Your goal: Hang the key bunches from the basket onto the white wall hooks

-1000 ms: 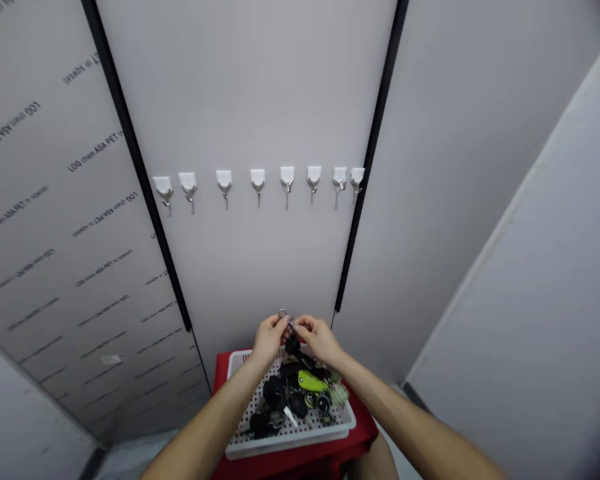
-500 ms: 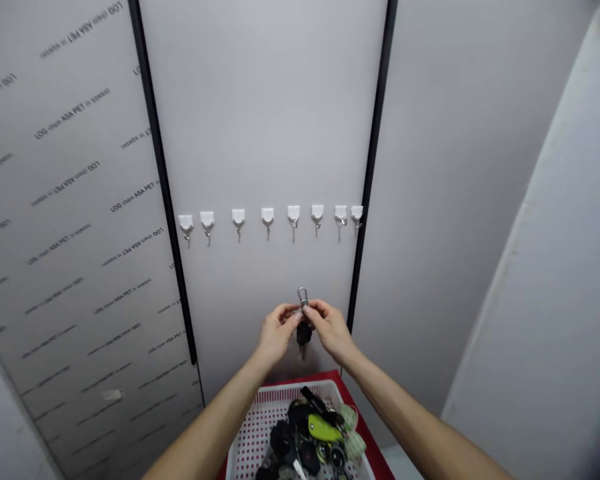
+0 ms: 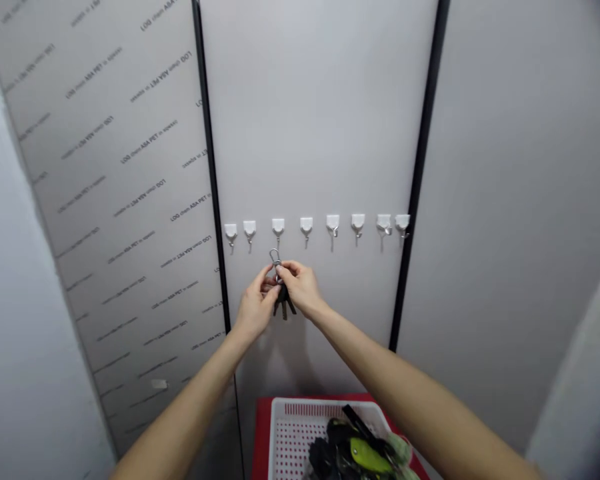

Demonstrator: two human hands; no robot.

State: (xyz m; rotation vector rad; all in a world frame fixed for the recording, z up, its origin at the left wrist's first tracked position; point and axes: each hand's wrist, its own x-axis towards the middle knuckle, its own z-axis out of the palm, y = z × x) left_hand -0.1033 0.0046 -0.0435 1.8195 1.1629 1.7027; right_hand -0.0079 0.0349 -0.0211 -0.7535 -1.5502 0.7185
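Both hands hold a bunch of keys [image 3: 285, 308] by its metal clip, the keys dangling below the fingers. My right hand [image 3: 301, 285] pinches the silver clip [image 3: 275, 255] between thumb and fingers. On the other side, my left hand [image 3: 258, 301] is closed at the lower part of the clip and the top of the keys. The clip's loop points upward, just below the third white hook from the left [image 3: 278, 227]; whether it touches that hook I cannot tell. Several other white adhesive hooks [image 3: 333, 224] run in a row across the panel.
Below stands a white perforated basket [image 3: 293, 437] on a red surface [image 3: 263, 427]. Inside it lies a heap of dark key bunches and a lime-green key holder [image 3: 369, 455]. Black strips [image 3: 420, 160] edge the pale panel; a wall with printed lettering [image 3: 145, 160] is at left.
Both hands have raised the keys and carried them left, from below the row to just under the third hook. The view has turned slightly left.
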